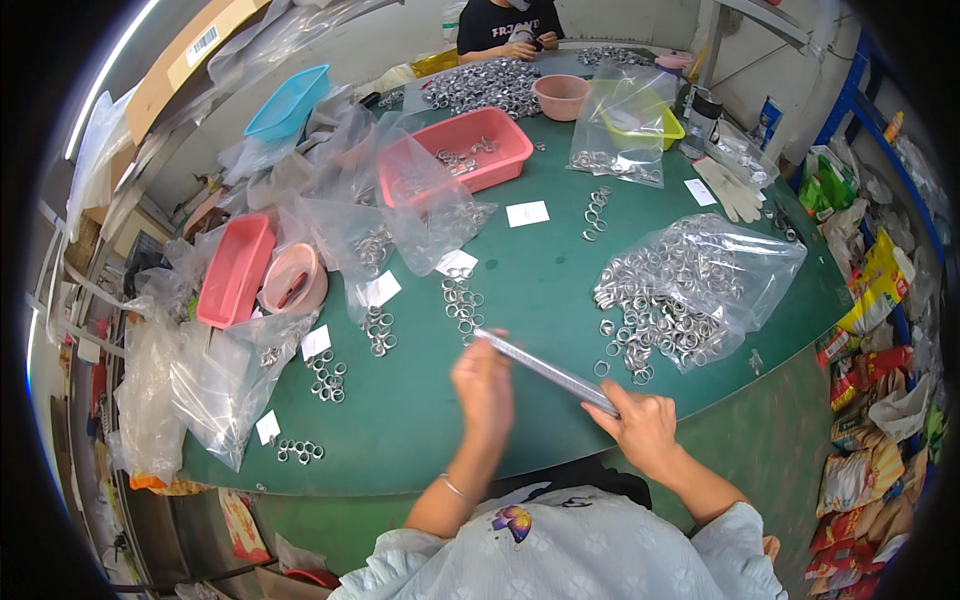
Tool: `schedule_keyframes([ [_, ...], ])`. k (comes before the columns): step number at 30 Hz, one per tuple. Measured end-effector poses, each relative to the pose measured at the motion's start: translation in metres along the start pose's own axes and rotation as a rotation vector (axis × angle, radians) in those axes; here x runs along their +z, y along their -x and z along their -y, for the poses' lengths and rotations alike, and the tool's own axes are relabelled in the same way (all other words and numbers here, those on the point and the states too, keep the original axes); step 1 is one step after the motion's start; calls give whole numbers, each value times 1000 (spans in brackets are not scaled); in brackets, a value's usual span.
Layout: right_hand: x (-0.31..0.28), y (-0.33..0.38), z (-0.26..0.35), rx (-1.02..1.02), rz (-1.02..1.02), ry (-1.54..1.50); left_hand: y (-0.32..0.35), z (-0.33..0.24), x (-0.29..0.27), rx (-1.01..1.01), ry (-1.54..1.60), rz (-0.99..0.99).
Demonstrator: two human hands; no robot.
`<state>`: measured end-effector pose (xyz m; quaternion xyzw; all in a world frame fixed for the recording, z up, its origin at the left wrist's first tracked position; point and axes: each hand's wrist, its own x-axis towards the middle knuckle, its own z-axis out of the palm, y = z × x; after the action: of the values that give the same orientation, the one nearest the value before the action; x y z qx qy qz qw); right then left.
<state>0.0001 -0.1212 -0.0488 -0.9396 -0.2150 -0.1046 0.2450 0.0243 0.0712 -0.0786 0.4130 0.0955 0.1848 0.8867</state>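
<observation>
My right hand (643, 428) is closed around the thick end of a long tapered metal rod (550, 375), which looks like a ring sizing mandrel. The rod slants up and left over the green table (540, 300). At its thin tip my left hand (482, 385) is curled, slightly blurred; whatever its fingers pinch is too small to make out. Just beyond that hand lies a column of silver rings (462, 303) below a white card (456, 262). To the right, a heap of silver rings (650, 320) spills from a clear plastic bag (765, 262).
Smaller ring groups (327, 378) lie by white cards at left. Pink trays (490, 160), a pink bowl (297, 280) and plastic bags stand behind. A large ring pile (485, 88) lies before another person (510, 30). At right are a glove (730, 188) and shelves (860, 110).
</observation>
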Motion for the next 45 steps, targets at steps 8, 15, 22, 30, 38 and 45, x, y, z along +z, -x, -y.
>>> schedule_keyframes([
  [8,-2,11,-29,186,19,-255,-37,1,-8,-291,39,157],
  [15,-1,51,-56,554,-13,-452,-110,84,-12,-229,-656,237],
  [22,-14,73,-65,694,-79,-449,-188,161,37,614,-1180,371],
  [30,-18,80,-76,713,-149,-400,-158,163,48,547,-1651,591],
  [38,-23,81,-82,723,-279,-550,-102,107,51,620,-1321,601],
  [45,-25,86,-79,730,-208,-526,-45,112,39,609,-1434,831],
])
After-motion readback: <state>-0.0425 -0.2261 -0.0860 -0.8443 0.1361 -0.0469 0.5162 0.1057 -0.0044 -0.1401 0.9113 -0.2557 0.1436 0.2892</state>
